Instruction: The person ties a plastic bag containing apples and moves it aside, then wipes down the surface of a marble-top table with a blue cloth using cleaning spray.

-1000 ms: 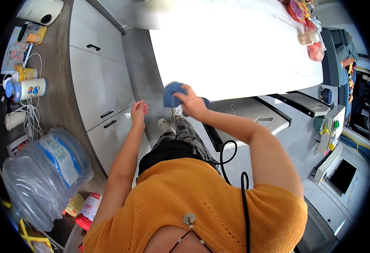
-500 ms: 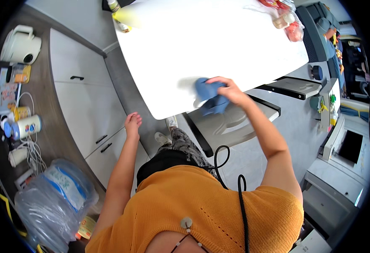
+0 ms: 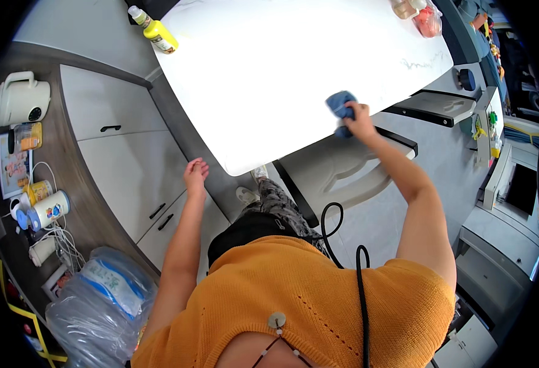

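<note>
A crumpled blue cloth [image 3: 341, 105] is gripped in my right hand [image 3: 360, 122] at the near right edge of the white table [image 3: 269, 92]. Part of the cloth lies on the tabletop and a corner hangs over the edge. My left hand [image 3: 196, 175] hangs in the air just left of the table's near corner, fingers loosely curled and holding nothing. At the table's far left edge stands a yellow spray bottle [image 3: 159, 35] with a pale cap.
Grey chairs [image 3: 337, 168] are pushed against the table's right side. A bag with red contents [image 3: 428, 22] sits at the far right. On the left, a wooden counter holds a white kettle [image 3: 23, 99], a white canister [image 3: 51, 208] and plastic-wrapped bottles [image 3: 107, 294].
My right hand has moved the cloth right and farther along the table edge. My left hand stays low beside the corner. The view has shifted slightly.
</note>
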`<action>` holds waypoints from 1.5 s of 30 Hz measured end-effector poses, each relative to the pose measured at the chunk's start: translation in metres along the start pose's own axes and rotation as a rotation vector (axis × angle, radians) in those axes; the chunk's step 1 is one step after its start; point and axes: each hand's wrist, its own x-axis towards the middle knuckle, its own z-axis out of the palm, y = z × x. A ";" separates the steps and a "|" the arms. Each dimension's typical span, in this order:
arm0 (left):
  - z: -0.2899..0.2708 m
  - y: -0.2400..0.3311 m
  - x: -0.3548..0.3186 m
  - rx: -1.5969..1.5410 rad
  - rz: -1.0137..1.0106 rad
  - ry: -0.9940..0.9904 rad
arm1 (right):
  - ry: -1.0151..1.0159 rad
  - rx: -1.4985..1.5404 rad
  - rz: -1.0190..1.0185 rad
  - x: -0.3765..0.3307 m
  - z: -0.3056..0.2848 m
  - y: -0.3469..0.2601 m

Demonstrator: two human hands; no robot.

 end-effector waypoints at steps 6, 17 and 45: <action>0.001 -0.007 -0.002 -0.005 -0.032 0.011 | -0.355 0.123 0.041 -0.037 0.054 -0.160; -0.009 -0.003 0.011 -0.035 0.084 0.036 | -0.554 0.552 -0.391 -0.049 0.148 -0.265; 0.015 0.027 0.016 0.030 0.049 0.083 | 0.339 -0.201 0.070 0.124 0.054 -0.122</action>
